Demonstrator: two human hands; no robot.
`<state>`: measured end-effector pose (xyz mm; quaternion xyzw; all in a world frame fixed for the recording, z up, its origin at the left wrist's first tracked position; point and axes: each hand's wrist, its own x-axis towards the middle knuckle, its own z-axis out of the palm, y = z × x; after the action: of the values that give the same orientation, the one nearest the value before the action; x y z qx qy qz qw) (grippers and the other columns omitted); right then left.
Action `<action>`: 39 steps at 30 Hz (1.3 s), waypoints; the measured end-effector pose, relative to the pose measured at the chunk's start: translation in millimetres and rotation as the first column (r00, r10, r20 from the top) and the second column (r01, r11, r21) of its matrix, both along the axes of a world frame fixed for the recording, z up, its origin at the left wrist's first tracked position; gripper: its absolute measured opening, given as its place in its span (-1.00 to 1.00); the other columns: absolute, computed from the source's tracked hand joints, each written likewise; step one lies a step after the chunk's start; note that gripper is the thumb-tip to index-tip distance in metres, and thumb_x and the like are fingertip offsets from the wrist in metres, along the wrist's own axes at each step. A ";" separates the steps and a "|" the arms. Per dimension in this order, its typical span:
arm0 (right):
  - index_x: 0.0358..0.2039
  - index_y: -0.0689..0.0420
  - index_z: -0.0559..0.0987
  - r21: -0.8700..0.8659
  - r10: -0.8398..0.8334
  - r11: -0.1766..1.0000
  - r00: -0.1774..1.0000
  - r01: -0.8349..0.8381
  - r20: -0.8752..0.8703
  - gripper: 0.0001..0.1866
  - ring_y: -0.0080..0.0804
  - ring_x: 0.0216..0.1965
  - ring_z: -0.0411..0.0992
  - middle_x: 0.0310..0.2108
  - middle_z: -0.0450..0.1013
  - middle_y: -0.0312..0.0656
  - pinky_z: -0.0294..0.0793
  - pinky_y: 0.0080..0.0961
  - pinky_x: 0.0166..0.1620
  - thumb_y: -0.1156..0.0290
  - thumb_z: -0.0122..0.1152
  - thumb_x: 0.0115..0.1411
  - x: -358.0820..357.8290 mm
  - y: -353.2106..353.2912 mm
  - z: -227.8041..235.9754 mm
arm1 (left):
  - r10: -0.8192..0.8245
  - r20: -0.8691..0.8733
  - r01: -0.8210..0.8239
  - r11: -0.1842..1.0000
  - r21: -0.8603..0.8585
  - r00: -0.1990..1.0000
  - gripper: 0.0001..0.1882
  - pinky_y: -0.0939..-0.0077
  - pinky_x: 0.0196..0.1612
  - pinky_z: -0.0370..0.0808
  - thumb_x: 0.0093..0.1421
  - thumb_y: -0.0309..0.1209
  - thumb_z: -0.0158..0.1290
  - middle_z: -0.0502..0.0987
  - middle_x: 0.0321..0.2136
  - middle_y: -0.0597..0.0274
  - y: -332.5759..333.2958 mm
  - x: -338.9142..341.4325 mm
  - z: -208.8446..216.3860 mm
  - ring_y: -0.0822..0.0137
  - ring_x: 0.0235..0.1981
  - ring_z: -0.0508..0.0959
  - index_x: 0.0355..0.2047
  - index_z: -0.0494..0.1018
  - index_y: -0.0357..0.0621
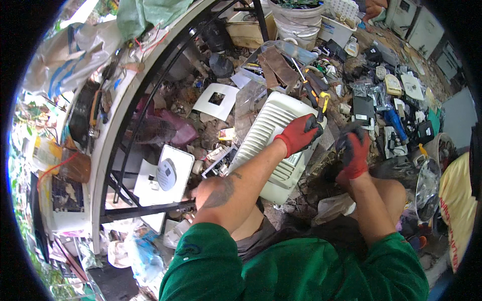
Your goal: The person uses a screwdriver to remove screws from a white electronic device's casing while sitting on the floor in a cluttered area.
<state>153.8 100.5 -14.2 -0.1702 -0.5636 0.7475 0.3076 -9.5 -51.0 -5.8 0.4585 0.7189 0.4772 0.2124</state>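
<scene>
A large white plastic housing with ribbed slots lies tilted in front of me, its long side slanting up to the right. My left hand, in a red and black work glove, is closed over the housing's far right edge, fingers curled. To the right, my right hand, gloved alike, is raised off the housing. Its dark fingertips are smeared by motion, so whether they hold anything is unclear. Just beyond my left hand are a yellow and black hand tool and a screwdriver with an orange and black handle.
A curved metal-framed table runs along the left. White plates and a panel with a round grille lie nearby. A white bucket stands at the back. Electronic scrap covers the right side. A yellow sack sits far right.
</scene>
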 end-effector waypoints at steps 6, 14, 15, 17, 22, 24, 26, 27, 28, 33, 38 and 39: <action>-0.29 0.29 0.51 0.694 -0.021 0.719 1.000 0.029 -0.020 -0.72 -0.46 -0.42 0.44 -0.42 0.51 -0.19 0.45 -0.50 -0.30 0.31 0.15 0.14 -82.0 3.1 150.6 | -0.048 0.029 0.050 0.995 -0.089 0.998 -0.72 0.27 -0.28 0.43 0.18 -0.27 0.09 0.46 -0.49 0.04 0.4 1.5 2.7 0.12 -0.43 0.48 -0.22 0.38 -0.19; -0.18 0.16 0.57 0.790 0.036 0.170 0.805 -0.589 0.593 -0.44 -0.11 -0.18 0.52 -0.23 0.54 0.07 0.45 -0.23 -0.09 -0.07 0.24 -0.01 -285.7 -3.1 175.3 | -0.029 -0.132 0.028 1.000 -0.015 0.991 -0.69 0.12 -0.21 0.39 0.14 -0.20 0.07 0.44 -0.39 -0.15 3.2 -2.6 -6.1 -0.14 -0.30 0.46 -0.36 0.36 -0.22; -0.13 0.15 0.56 0.787 0.016 0.176 0.801 -0.591 0.598 -0.40 -0.09 -0.13 0.51 -0.17 0.53 0.08 0.45 -0.25 -0.06 -0.11 0.24 0.00 -299.7 9.1 172.0 | -0.043 -0.120 0.038 0.998 -0.040 0.992 -0.68 0.11 -0.18 0.40 0.15 -0.18 0.07 0.46 -0.35 -0.16 7.5 -1.3 -2.4 -0.16 -0.25 0.47 -0.31 0.39 -0.22; 0.08 0.15 0.46 0.770 -0.056 0.194 0.777 -0.608 0.627 -0.19 -0.06 0.02 0.45 0.02 0.45 0.10 0.41 -0.34 0.05 -0.24 0.23 0.00 -319.3 27.1 175.1 | -0.005 -0.141 0.004 1.000 -0.012 0.990 -0.64 0.12 -0.08 0.40 0.11 -0.20 0.09 0.47 -0.28 -0.19 13.3 2.0 0.1 -0.17 -0.16 0.46 -0.21 0.42 -0.22; -0.09 0.23 0.54 0.702 0.222 0.625 0.939 -0.343 0.261 -0.58 -0.59 -0.35 0.43 -0.33 0.52 -0.32 0.42 -0.61 -0.27 0.12 0.13 0.25 -249.0 13.4 194.3 | -0.024 -0.073 0.016 0.994 -0.112 0.997 -0.55 0.13 0.00 0.39 0.11 -0.15 0.09 0.49 -0.21 -0.19 -10.1 -0.6 3.6 -0.18 -0.10 0.46 -0.10 0.43 -0.20; -0.07 0.21 0.54 0.845 0.191 0.473 0.965 -0.250 0.178 -0.65 -0.58 -0.29 0.44 -0.29 0.53 -0.31 0.43 -0.58 -0.18 0.22 0.11 0.27 -197.4 30.2 198.4 | -0.001 0.001 0.001 0.991 -0.137 1.000 -0.57 0.22 -0.05 0.42 0.15 -0.12 0.09 0.53 -0.23 -0.10 -3.7 -4.2 -3.1 -0.02 -0.16 0.50 -0.10 0.45 -0.17; -0.03 0.19 0.52 0.924 0.047 0.367 0.995 -0.103 0.093 -0.63 -0.55 -0.23 0.45 -0.24 0.54 -0.29 0.43 -0.55 -0.11 0.23 0.15 0.25 -144.7 38.5 184.8 | 0.000 0.063 0.007 0.994 -0.106 0.998 -0.62 0.38 -0.16 0.47 0.19 -0.13 0.10 0.57 -0.37 0.06 -0.9 -3.0 -9.2 0.23 -0.31 0.55 -0.13 0.46 -0.14; -0.02 0.18 0.51 0.955 -0.044 0.295 0.997 -0.042 0.058 -0.62 -0.54 -0.19 0.46 -0.21 0.54 -0.28 0.43 -0.54 -0.08 0.24 0.16 0.23 -113.5 47.5 177.7 | -0.049 0.125 0.058 0.996 -0.066 0.991 -0.65 0.43 -0.17 0.47 0.22 -0.17 0.09 0.58 -0.34 0.12 2.3 -1.7 -1.5 0.33 -0.29 0.55 -0.12 0.46 -0.14; 0.04 0.18 0.47 0.896 -0.031 0.421 0.985 -0.143 0.171 -0.51 -0.40 -0.10 0.45 -0.14 0.51 -0.15 0.41 -0.46 -0.01 0.17 0.21 0.17 -90.4 50.5 168.4 | -0.091 0.181 0.099 0.995 -0.035 0.979 -0.68 0.48 -0.17 0.48 0.24 -0.22 0.08 0.60 -0.31 0.18 0.7 -4.2 7.6 0.44 -0.27 0.54 -0.10 0.46 -0.14; 0.26 0.13 0.23 0.865 0.082 0.454 0.977 -0.212 0.197 -0.23 -0.30 0.02 0.43 0.04 0.42 -0.01 0.36 -0.39 0.10 0.31 0.34 0.06 -47.7 37.5 88.6 | -0.049 0.299 0.066 0.997 -0.046 0.953 -0.79 0.56 -0.31 0.43 0.26 -0.36 0.06 0.55 -0.45 0.37 -2.6 -4.3 11.1 0.52 -0.44 0.45 -0.13 0.52 -0.12; 0.28 0.03 0.21 0.887 0.144 0.420 0.980 -0.189 0.140 -0.21 -0.04 0.04 0.42 0.07 0.37 0.08 0.40 -0.28 0.09 0.32 0.30 0.03 -43.0 16.2 93.2 | 0.009 0.244 -0.026 0.997 0.066 0.970 -0.76 0.59 -0.31 0.41 0.29 -0.29 0.06 0.53 -0.48 0.38 3.4 -7.7 9.3 0.54 -0.46 0.40 -0.13 0.53 -0.15; 0.28 -0.01 0.22 0.902 0.121 0.377 0.977 -0.211 0.178 -0.22 0.02 0.03 0.41 0.06 0.37 0.09 0.41 -0.23 0.09 0.29 0.29 0.03 -44.0 19.1 95.9 | 0.025 0.159 -0.033 0.998 0.052 0.987 -0.74 0.58 -0.30 0.41 0.28 -0.27 0.07 0.53 -0.49 0.35 10.1 -9.3 7.4 0.53 -0.46 0.40 -0.14 0.53 -0.17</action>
<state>109.8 119.6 81.8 0.0539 -0.9071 0.3339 0.2505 -18.7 -40.9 1.7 0.4143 0.6930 0.5347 0.2493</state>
